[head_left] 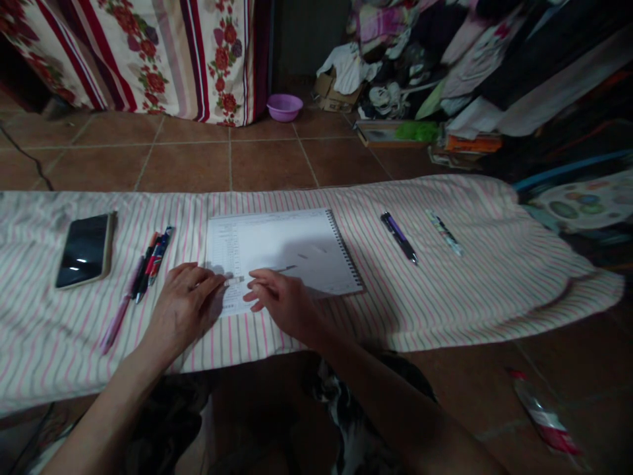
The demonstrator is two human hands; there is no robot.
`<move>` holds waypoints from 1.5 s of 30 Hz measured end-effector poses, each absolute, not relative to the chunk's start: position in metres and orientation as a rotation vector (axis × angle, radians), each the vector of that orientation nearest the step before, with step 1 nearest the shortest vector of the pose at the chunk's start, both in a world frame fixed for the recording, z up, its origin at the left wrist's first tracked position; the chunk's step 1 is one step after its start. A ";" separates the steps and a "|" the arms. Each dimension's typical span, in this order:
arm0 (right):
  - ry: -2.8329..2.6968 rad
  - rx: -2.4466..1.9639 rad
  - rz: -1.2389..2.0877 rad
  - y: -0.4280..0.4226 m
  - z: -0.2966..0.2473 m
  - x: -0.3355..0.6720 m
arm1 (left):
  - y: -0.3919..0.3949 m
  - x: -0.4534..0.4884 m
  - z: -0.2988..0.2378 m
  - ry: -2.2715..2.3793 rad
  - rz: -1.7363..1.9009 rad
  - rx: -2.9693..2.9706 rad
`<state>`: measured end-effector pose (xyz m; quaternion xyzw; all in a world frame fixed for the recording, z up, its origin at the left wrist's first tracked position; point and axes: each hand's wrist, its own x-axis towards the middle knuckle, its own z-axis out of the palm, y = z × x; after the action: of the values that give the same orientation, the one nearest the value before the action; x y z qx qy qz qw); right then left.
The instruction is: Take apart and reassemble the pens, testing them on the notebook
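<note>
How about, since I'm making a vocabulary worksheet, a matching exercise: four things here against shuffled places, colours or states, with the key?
1. Phone
2. Notebook
3. Basin
4. Left hand

A. Purple, on the tiled floor
B. Touching a small whitish object
C. Left of the pens, on the striped cloth
D. White, with a spiral down its right side

Pairs: 1-C, 2-D, 3-A, 4-B
</note>
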<state>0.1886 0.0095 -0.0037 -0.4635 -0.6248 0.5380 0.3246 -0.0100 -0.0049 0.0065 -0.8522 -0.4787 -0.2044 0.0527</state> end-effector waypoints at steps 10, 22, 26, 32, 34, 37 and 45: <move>-1.086 -1.111 1.792 0.013 -0.014 0.180 | -0.010 0.004 0.019 -1.323 -0.531 -2.576; -0.681 -1.013 1.925 0.016 -0.003 0.181 | -0.013 0.016 0.032 -1.404 -0.764 -2.330; -0.545 -0.983 1.943 0.017 -0.002 0.183 | -0.015 0.019 0.033 -1.708 -1.122 -2.139; -0.565 -1.004 1.914 0.018 -0.003 0.183 | -0.016 0.033 0.027 -2.435 -2.012 -1.994; -0.593 -1.030 1.876 0.019 -0.004 0.184 | -0.015 0.037 0.025 -2.522 -2.212 -1.930; -0.596 -1.038 1.858 0.020 -0.005 0.184 | -0.014 0.039 0.023 -2.541 -2.440 -1.843; -0.606 -1.018 1.930 0.016 -0.003 0.182 | -0.011 0.031 0.015 -2.569 -2.625 -1.679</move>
<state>0.1825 0.0160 -0.0032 -0.4071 -0.2422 0.7716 0.4244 0.0313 -0.0114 0.0151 -0.3746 -0.5732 -0.5857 -0.4337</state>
